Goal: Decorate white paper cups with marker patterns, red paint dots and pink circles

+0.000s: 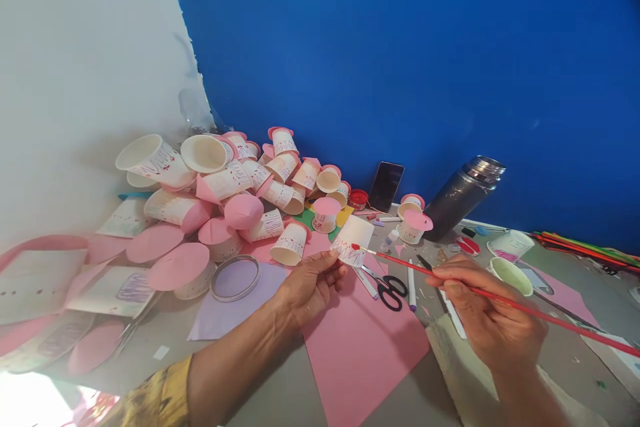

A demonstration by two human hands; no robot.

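My left hand (315, 287) pinches the rim of a white paper cup (354, 233) marked with small coloured drawings. The cup is tilted above a pink paper sheet (365, 360). In my right hand (485, 310) is a long red paintbrush (420, 268), gripped between thumb and fingers. Its red-coated tip meets or nearly meets the cup's side; exact contact is hard to tell. Below the cup lie black-handled scissors (391, 290) and a white marker (412, 285). A small pink-topped cup (326, 215) stands just behind.
A big pile of decorated cups with pink paper discs (179, 267) fills the left. A metal ring (235, 278) rests on purple paper (215, 317). At the back are a phone (387, 187), a dark flask (457, 203) and a red paint pot (358, 199). A green-lined cup (511, 277) lies right.
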